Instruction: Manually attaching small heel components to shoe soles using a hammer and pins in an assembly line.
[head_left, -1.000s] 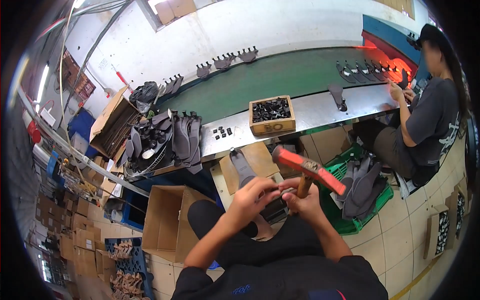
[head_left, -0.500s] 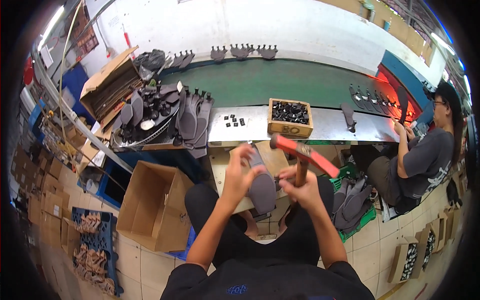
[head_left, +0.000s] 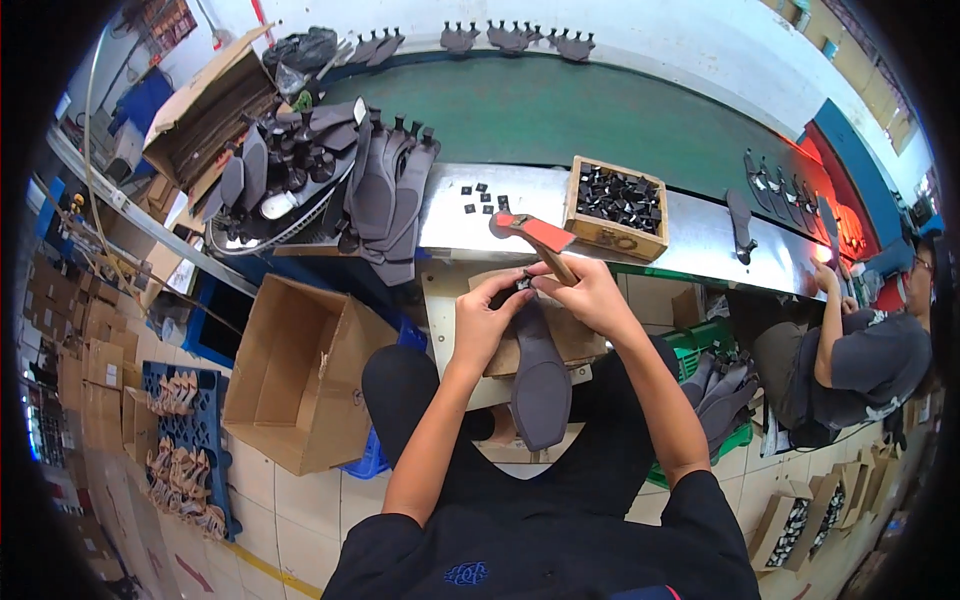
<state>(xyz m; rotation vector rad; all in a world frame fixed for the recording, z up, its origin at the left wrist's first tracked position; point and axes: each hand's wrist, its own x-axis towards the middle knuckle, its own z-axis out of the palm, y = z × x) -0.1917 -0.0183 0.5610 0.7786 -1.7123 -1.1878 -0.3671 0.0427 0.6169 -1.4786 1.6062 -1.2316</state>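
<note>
A dark grey shoe sole (head_left: pixel 541 390) lies toe toward me over the wooden block (head_left: pixel 582 338) between my knees. My left hand (head_left: pixel 484 322) is closed at its heel end, thumb and fingers pinching around a small dark piece (head_left: pixel 524 283). Whether that piece is the heel's tip or a loose part, I cannot tell. My right hand (head_left: pixel 590 298) grips the wooden handle of a hammer (head_left: pixel 537 231) with a red head, which points up and away. The right fingertips also meet the left ones at the heel end.
A wooden box (head_left: pixel 617 238) of small black pieces stands on the metal ledge; several loose black squares (head_left: pixel 486 198) lie left of it. Heeled soles (head_left: pixel 385 200) pile up at left. Beyond runs a green conveyor belt (head_left: pixel 500 110). A cardboard box (head_left: pixel 300 375), green crate (head_left: pixel 708 340) and co-worker (head_left: pixel 865 360) flank me.
My hands have come together at the sole's heel end. The hammer has swung up and left with my right hand. The sole sits slightly more to the right in view, which has shifted.
</note>
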